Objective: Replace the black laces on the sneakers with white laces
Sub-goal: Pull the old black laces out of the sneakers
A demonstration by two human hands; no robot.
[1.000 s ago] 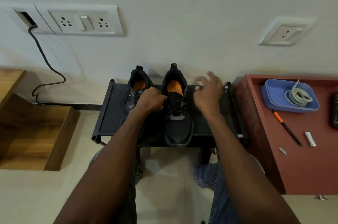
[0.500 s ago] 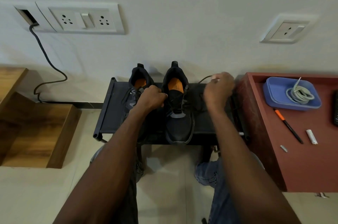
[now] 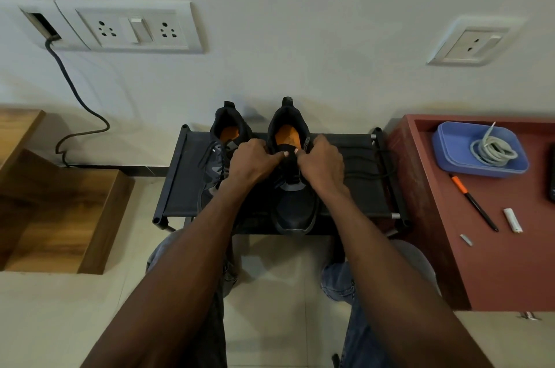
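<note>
Two black sneakers with orange insoles stand on a low black rack, heels to the wall. My left hand and my right hand are both on the right sneaker, with fingers curled and thumbs meeting at the top of its tongue. Whether they pinch the tongue or a lace is hidden. The left sneaker still carries its black lace. A loose black lace lies in waves on the rack right of my right hand. The coiled white laces sit in a blue tray.
The blue tray is on a red table at the right, along with an orange-and-black pen and two small white pieces. Wooden steps stand at the left. A dark cable hangs down the wall. My knees are under the rack.
My right hand was out to the right over the rack with the black lace. It has come back to the right sneaker's tongue. My left hand stayed on that sneaker.
</note>
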